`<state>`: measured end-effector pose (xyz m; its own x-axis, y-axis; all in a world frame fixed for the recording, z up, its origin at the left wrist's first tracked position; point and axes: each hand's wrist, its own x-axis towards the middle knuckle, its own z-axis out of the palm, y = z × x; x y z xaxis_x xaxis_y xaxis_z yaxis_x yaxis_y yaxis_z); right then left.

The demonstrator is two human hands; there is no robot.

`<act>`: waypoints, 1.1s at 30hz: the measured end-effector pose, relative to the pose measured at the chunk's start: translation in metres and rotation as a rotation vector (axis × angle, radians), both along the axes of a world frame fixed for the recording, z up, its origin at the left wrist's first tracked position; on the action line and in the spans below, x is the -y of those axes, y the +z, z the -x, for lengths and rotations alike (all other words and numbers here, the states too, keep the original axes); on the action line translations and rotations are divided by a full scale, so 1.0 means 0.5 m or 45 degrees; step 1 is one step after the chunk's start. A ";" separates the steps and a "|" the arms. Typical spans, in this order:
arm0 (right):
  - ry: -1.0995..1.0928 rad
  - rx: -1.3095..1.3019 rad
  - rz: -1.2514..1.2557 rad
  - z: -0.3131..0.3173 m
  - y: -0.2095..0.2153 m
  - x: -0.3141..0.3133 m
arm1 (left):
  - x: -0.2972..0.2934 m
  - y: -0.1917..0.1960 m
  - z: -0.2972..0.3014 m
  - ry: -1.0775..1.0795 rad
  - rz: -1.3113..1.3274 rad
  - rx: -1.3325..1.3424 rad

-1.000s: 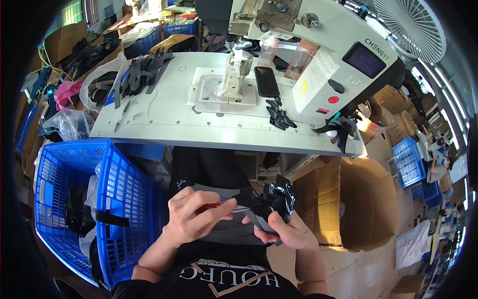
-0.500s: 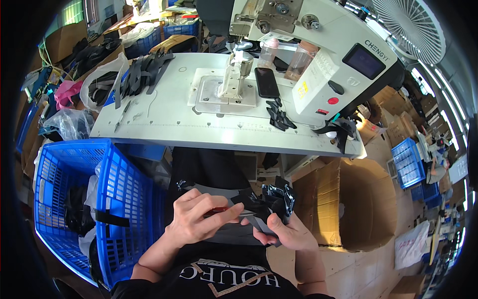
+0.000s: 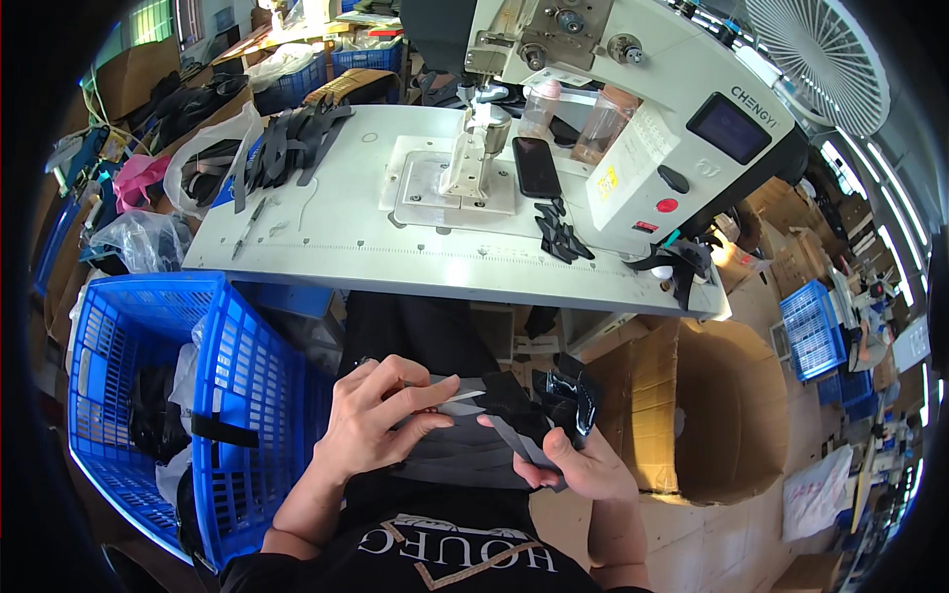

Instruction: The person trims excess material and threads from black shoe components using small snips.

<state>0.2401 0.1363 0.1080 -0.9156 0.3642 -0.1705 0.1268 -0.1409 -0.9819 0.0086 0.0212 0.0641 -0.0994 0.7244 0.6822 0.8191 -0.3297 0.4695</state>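
Note:
My left hand [image 3: 381,410] is closed around a small tool with a thin, bright metal blade [image 3: 463,397]. Its handle is mostly hidden by the fingers. My right hand [image 3: 583,465] grips a bundle of black and grey fabric strips [image 3: 519,415] between thumb and fingers, with shiny black ends [image 3: 573,395] sticking up at its far side. The blade points toward the bundle, and a small gap seems to separate them. Beneath both hands, more dark grey strips [image 3: 450,460] lie across my lap.
Ahead stands a white sewing machine [image 3: 633,178] on a pale table [image 3: 326,237], with a phone [image 3: 536,166], black strip pieces [image 3: 561,235] and a strap pile [image 3: 287,148]. A blue crate [image 3: 252,395] stands at left, an open cardboard box [image 3: 652,415] at right.
My left hand has drawn back slightly left from the bundle, bringing the blade into clearer view. The right hand still holds the strips, now spread a little and shifted slightly right.

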 end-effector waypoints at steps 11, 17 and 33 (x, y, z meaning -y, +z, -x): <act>0.078 -0.071 0.123 -0.003 -0.022 -0.005 | -0.009 -0.022 0.002 -0.054 -0.117 -0.006; -0.029 -0.021 0.121 0.006 -0.024 0.007 | -0.012 -0.004 -0.039 -0.323 0.062 0.899; -0.200 0.068 0.009 -0.028 -0.141 -0.055 | 0.131 -0.165 -0.102 0.342 0.526 1.452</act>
<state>0.2540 0.1639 0.0374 -0.8369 0.5010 -0.2204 0.1543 -0.1704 -0.9732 0.0594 -0.0441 -0.0184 -0.6637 0.7296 -0.1651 -0.1056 0.1272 0.9862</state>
